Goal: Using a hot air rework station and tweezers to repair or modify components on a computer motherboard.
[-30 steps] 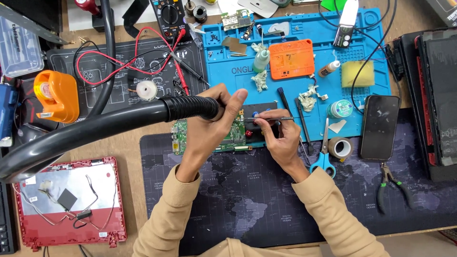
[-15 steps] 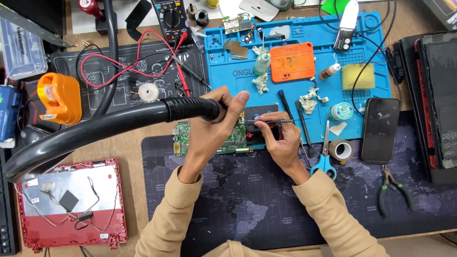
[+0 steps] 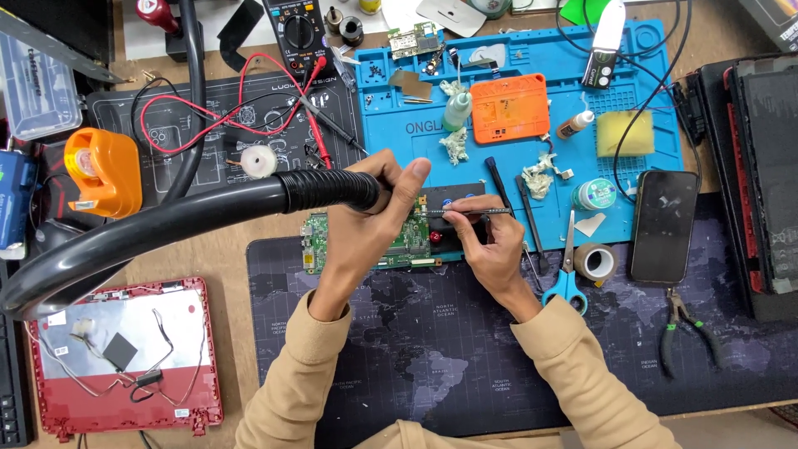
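Left hand [image 3: 366, 229] grips a black hose [image 3: 249, 208]; right hand [image 3: 490, 241] pinches tweezers [image 3: 465, 213] over a green circuit board [image 3: 411, 241].

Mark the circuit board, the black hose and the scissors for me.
circuit board [image 3: 314, 243]: head view, on its bare left end beside the left hand.
black hose [image 3: 174, 220]: head view, on the smooth middle stretch.
scissors [image 3: 566, 288]: head view, on the blue handles.

A black ribbed hose [image 3: 249, 208] crosses a green circuit board [image 3: 391, 243] beside a blue mat [image 3: 632, 158] and an orange box [image 3: 509, 108].
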